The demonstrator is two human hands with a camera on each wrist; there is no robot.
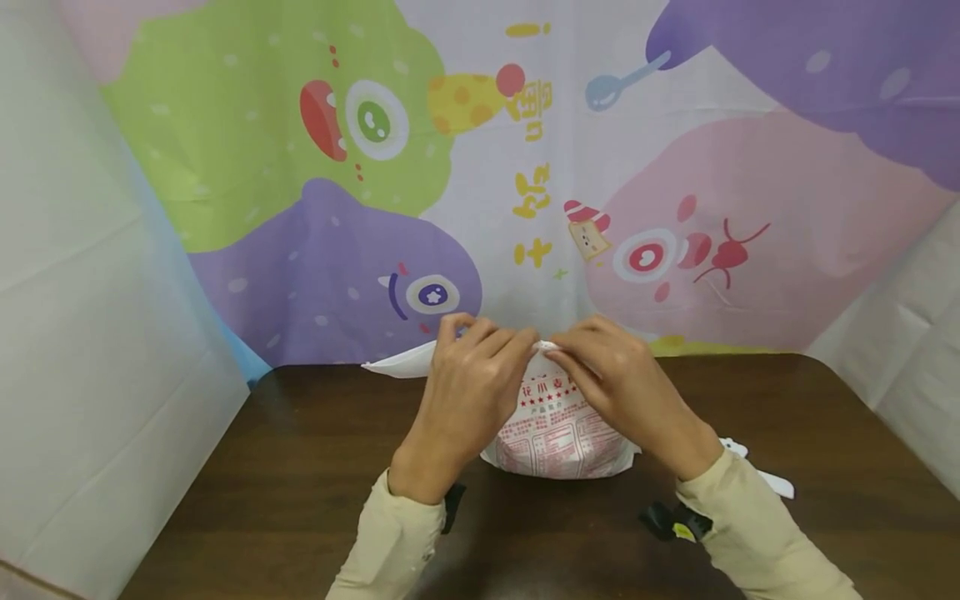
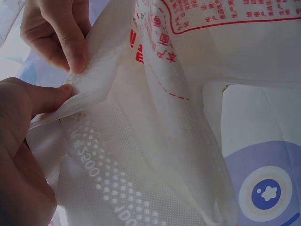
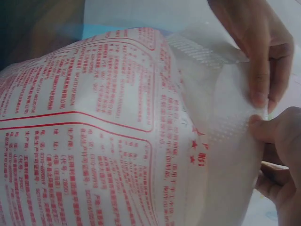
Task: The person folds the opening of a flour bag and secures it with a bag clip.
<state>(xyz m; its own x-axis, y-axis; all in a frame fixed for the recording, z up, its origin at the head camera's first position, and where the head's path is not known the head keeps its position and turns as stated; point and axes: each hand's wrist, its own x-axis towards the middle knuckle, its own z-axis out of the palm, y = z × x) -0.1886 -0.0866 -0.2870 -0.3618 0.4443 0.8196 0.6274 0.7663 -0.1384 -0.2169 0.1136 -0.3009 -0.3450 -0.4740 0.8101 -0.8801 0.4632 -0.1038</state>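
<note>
A white flour bag (image 1: 562, 433) with red print stands on the table in front of me, its lower part bulging. My left hand (image 1: 472, 375) pinches the bag's top edge between thumb and fingers. Close beside it, my right hand (image 1: 618, 367) pinches the same edge, the fingertips of both hands nearly meeting. A flat white corner of the bag's top sticks out left past the left hand. In the left wrist view, the bag's top (image 2: 108, 155) shows embossed dots and is creased under the thumbs. The right wrist view shows the printed side (image 3: 94, 127) up close.
On the dark wooden table (image 1: 300, 467), a small white object (image 1: 776, 483) lies partly hidden behind the right forearm. A cloth backdrop (image 1: 525, 167) with cartoon figures hangs right behind the table, and pale cloth walls (image 1: 90, 275) close in the sides.
</note>
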